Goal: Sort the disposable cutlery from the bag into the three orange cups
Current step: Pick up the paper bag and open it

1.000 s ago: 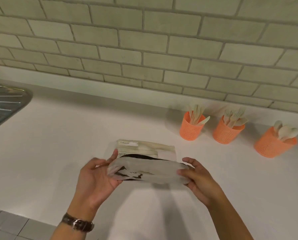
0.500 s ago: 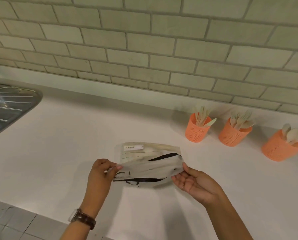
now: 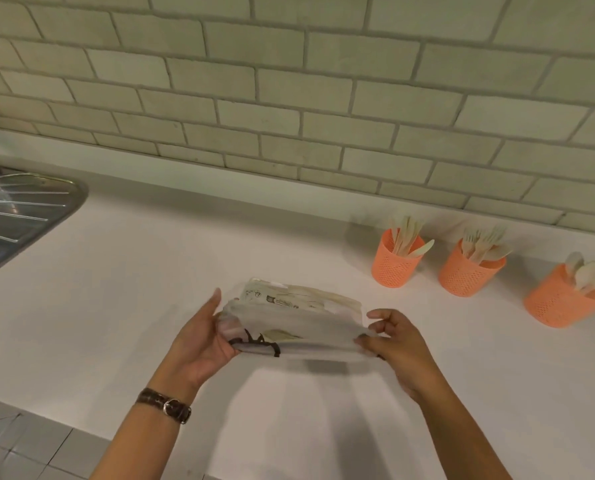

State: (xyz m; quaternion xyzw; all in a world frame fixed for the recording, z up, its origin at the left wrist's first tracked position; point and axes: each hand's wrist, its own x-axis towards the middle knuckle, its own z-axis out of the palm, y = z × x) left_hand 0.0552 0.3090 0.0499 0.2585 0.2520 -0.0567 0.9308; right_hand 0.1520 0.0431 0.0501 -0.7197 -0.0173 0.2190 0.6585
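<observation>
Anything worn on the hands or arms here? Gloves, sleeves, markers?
No gloves or sleeves: both forearms are bare. The left hand has a wristwatch at the wrist, dark brown strap with a silver buckle. Nothing shows on the right hand or its wrist.

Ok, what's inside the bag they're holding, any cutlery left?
The left hand and right hand hold the bag by its ends. Through its cloudy front only a pale patch and black markings show; the film hides whether any cutlery remains.
</observation>
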